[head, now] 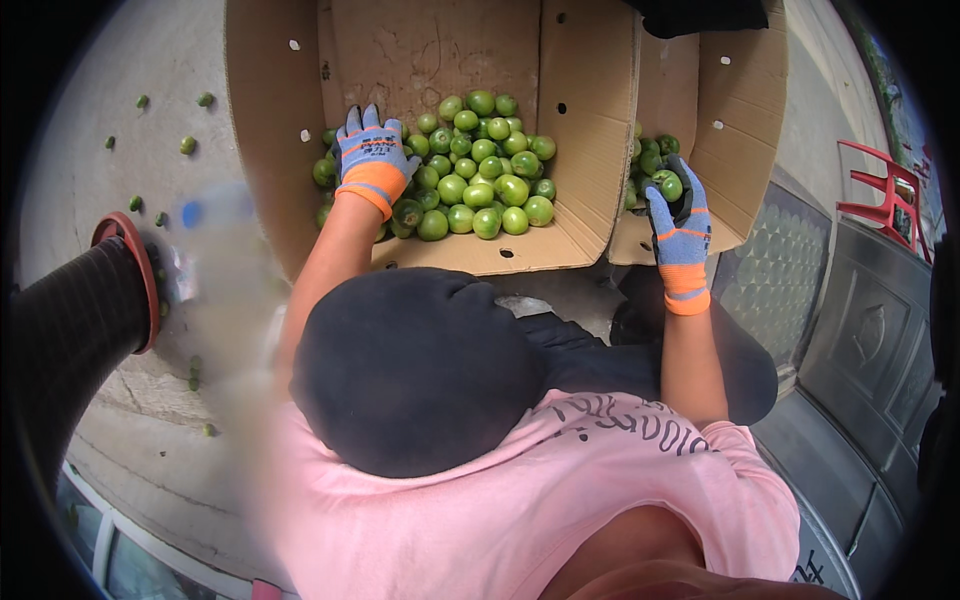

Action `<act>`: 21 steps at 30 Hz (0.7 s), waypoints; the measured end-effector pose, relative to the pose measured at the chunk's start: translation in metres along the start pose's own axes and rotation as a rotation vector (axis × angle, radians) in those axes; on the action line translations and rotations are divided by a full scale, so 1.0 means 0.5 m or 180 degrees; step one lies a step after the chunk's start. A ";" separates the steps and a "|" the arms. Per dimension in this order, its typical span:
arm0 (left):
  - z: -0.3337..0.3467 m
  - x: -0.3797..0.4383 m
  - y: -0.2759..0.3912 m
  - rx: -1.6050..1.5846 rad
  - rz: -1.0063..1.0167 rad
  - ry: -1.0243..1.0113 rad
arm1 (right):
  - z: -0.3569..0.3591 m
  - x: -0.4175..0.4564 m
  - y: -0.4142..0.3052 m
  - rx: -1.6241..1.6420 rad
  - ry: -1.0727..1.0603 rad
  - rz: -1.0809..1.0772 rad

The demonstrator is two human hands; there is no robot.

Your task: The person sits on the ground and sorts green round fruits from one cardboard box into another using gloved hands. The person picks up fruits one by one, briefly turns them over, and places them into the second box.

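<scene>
My left hand [371, 159], in a blue and orange work glove, lies palm down on a pile of green tomatoes [478, 196]. Its fingers are slightly spread, and the palm's underside is hidden. The pile fills the near part of a large open cardboard box [577, 172]. At the right, my gloved right hand [681, 214] grips a single green tomato [666, 185] between thumb and fingers. That hand is over the near end of a second, narrower-looking cardboard box [739, 135], where more green tomatoes [649, 159] lie partly hidden behind it.
Several small green fruits [187, 145] are scattered on the concrete floor [82, 172] at left. A dark ribbed cylinder with a red rim [124, 292] stands there. My dark-clad knee [420, 371] is below the boxes. Grey metal door panels [870, 330] and a red plastic chair [885, 191] are at right.
</scene>
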State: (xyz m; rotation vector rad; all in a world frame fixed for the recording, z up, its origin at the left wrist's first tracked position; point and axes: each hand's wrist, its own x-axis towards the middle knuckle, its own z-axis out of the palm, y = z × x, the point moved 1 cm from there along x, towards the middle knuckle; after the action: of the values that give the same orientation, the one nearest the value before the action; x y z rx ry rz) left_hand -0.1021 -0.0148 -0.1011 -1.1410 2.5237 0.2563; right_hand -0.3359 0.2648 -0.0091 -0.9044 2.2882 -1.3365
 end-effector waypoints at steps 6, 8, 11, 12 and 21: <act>0.007 0.001 0.012 0.0279 0.0112 -0.0180 | -0.003 -0.002 0.076 -0.1358 -0.0176 -0.0322; 0.019 0.001 0.008 0.0290 0.0102 -0.0188 | -0.001 -0.004 0.078 -0.1490 -0.0140 -0.0290; 0.032 0.008 0.006 0.0263 0.0091 -0.0221 | -0.001 0.000 0.078 -0.1398 -0.0093 -0.0261; 0.033 0.010 0.007 0.0247 0.0087 -0.0234 | -0.002 0.001 0.076 -0.1320 -0.0082 -0.0202; -0.017 -0.014 0.043 -0.1835 0.1190 0.0855 | 0.019 -0.008 -0.033 -0.0196 -0.0006 -0.0415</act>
State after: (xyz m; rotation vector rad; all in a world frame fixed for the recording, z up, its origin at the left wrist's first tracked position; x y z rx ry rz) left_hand -0.1159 0.0015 -0.0899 -0.9135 2.9965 1.0464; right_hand -0.3214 0.2554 0.0005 -1.0915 2.3153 -1.3224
